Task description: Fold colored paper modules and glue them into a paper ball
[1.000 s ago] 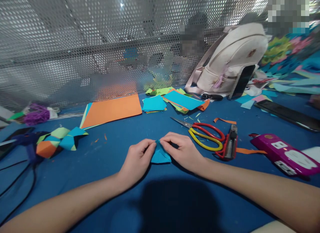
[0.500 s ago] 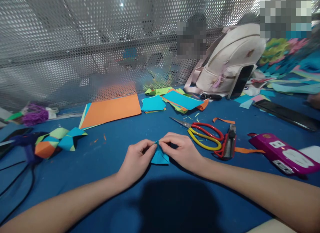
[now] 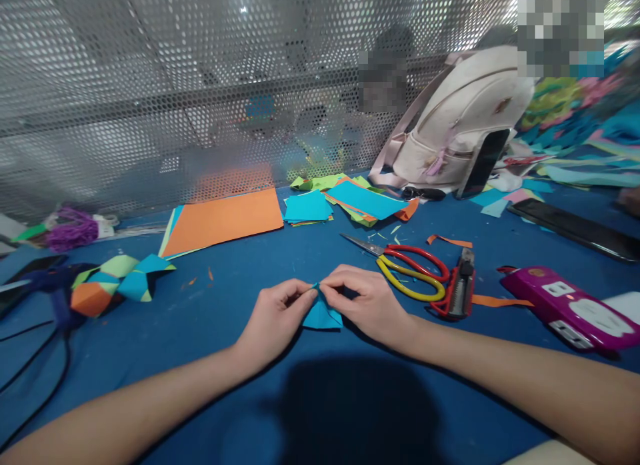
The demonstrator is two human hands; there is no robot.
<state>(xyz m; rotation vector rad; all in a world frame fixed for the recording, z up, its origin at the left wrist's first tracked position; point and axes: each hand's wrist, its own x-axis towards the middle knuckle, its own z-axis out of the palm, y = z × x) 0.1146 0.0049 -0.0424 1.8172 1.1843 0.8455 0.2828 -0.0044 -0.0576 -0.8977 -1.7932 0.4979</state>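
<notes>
A small blue piece of folded paper [image 3: 321, 314] stands near the middle of the blue table, its narrow top pinched between both hands. My left hand [image 3: 278, 317] grips it from the left with thumb and forefinger. From the right, my right hand [image 3: 367, 298] pinches the same tip, fingers curled. The paper widens below the fingertips to a straight lower edge. Scissors [image 3: 413, 268] with one red and one yellow handle lie right of my right hand, beside a red box cutter [image 3: 459, 288].
Orange sheets [image 3: 227, 218], blue squares [image 3: 307, 206] and mixed paper pieces [image 3: 367, 198] lie behind. A folded-paper model [image 3: 117, 282] and glue gun [image 3: 63, 292] are at left. Rightward are a purple case [image 3: 570, 305], phone [image 3: 575, 228] and backpack [image 3: 465, 118], before a perforated metal screen [image 3: 175, 85].
Both hands keep their pinch on the blue paper, almost unmoved. The whole view has shifted very slightly.
</notes>
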